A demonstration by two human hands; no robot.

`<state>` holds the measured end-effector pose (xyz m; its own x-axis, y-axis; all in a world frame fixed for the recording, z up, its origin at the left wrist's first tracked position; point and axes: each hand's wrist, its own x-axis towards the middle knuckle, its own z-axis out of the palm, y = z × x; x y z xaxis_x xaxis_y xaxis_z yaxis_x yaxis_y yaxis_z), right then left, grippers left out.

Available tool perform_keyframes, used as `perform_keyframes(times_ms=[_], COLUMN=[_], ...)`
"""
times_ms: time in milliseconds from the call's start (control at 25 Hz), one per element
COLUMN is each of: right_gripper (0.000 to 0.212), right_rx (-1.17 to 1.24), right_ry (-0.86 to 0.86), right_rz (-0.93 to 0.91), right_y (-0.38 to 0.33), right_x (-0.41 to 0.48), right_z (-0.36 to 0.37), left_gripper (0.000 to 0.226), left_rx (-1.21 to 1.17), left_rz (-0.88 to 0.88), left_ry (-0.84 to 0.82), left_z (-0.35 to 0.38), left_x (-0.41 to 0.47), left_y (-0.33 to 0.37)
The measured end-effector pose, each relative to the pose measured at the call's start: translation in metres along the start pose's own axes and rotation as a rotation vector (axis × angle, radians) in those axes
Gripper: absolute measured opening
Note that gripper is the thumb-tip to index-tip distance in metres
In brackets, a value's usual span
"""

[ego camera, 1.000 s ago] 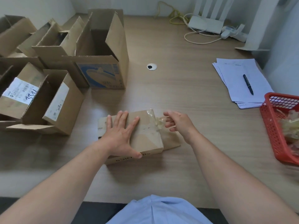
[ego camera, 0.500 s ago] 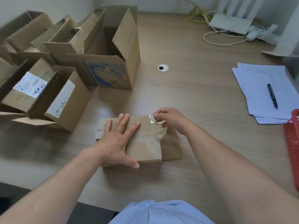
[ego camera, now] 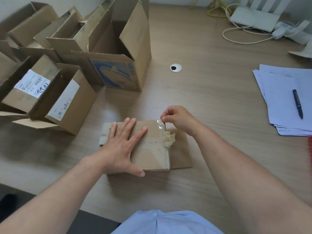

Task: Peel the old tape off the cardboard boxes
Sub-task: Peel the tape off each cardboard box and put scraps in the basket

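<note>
Both hands work one flat box — left hand pressing flat, fingers spread, right hand pinching tape.

A pale wood-grain desk carries everything. Near the front edge, about midway along, lies a small flat cardboard box. A cluster of open boxes fills the far left corner and left edge, the tallest one standing upright with blue print on its side. A round cable-hole cover sits near the middle. A stack of papers lies along the right edge. At the far right corner are a white router and loose cables.
</note>
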<state>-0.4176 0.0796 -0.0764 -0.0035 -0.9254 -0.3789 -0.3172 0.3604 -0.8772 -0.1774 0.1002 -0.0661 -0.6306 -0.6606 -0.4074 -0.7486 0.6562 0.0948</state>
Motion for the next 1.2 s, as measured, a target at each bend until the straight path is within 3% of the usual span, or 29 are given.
perform_keyframes(times_ms=[120,280,400,520,640,800,1040,1120,1200], right_gripper=[0.016,0.009,0.016,0.006,0.013,0.017,0.018,0.016,0.016], right_rx=[-0.256,-0.294,-0.221,-0.059,-0.097,-0.185,-0.285,-0.211,-0.29], right_ry=[0.169,0.383,0.178,0.013,0.076,0.282,-0.018,-0.004,0.029], right_rz=[-0.145,-0.342,-0.155,-0.033,-0.07,-0.225,-0.053,-0.062,-0.108], right_y=[0.004,0.013,0.008,0.0,-0.004,-0.01,-0.011,-0.013,-0.015], right_x=[-0.006,-0.009,-0.003,-0.003,-0.003,-0.004,-0.006,-0.005,-0.005], right_z=[0.013,0.015,0.009,0.009,0.013,0.006,0.005,0.006,0.007], left_gripper=[0.13,0.132,0.132,0.131,0.13,0.131,0.132,0.132,0.132], left_rx=[-0.023,-0.023,-0.018,-0.025,-0.044,-0.043,-0.034,-0.032,-0.031], left_rz=[-0.009,-0.02,-0.025,-0.027,-0.029,-0.043,-0.047,-0.044,-0.046], left_ry=[0.021,-0.005,-0.027,-0.022,-0.02,-0.027,-0.03,-0.028,-0.027], left_z=[0.0,0.0,-0.001,-0.001,-0.001,-0.002,-0.003,-0.003,-0.002], left_x=[0.002,0.005,0.006,0.005,0.006,0.008,0.007,0.007,0.007], left_y=[0.001,0.0,0.0,0.001,0.001,0.002,0.003,0.003,0.003])
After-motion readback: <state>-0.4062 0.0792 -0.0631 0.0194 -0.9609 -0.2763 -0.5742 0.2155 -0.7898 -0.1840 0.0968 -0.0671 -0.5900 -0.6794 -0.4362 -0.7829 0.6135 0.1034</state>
